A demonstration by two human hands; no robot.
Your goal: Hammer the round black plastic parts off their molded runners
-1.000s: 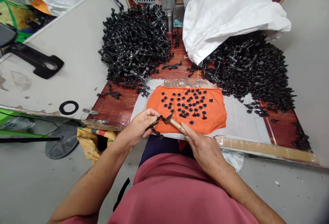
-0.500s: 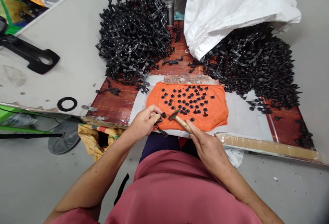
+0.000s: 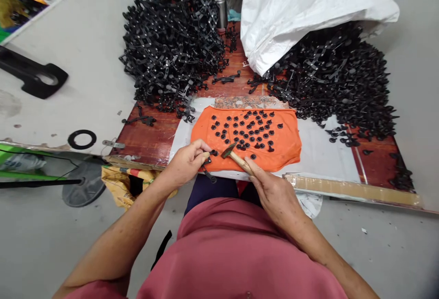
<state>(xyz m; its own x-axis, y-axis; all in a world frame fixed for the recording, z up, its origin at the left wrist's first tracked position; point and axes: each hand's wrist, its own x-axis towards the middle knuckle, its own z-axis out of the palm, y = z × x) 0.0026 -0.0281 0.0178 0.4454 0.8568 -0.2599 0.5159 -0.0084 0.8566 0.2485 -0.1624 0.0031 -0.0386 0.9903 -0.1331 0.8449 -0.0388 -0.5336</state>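
At the front left of the orange cloth [image 3: 284, 146], my left hand [image 3: 190, 162] pinches a black jointed plastic part [image 3: 207, 171], whose lower arm hangs over the table's front edge. My right hand [image 3: 272, 189] is closed around the wooden handle of a small hammer [image 3: 242, 160]. The hammer's metal head hovers just right of the black part, near the cloth; whether it touches is unclear. Many small black round pegs [image 3: 252, 132] are spread over the cloth beyond both hands, and one peg [image 3: 253, 156] sits close to the hammer handle.
A big heap of black jointed parts [image 3: 174, 47] rises at the back left. Another heap of black pieces [image 3: 356, 84] lies at the right, partly under a white sack [image 3: 315, 11]. A steel flask [image 3: 222, 11] stands at the back. Taped cardboard [image 3: 350, 189] lines the front edge.
The whole view has shifted slightly, with the table scene moving left and a little up. Both hands keep nearly the same pose, still holding the black part and the hammer.
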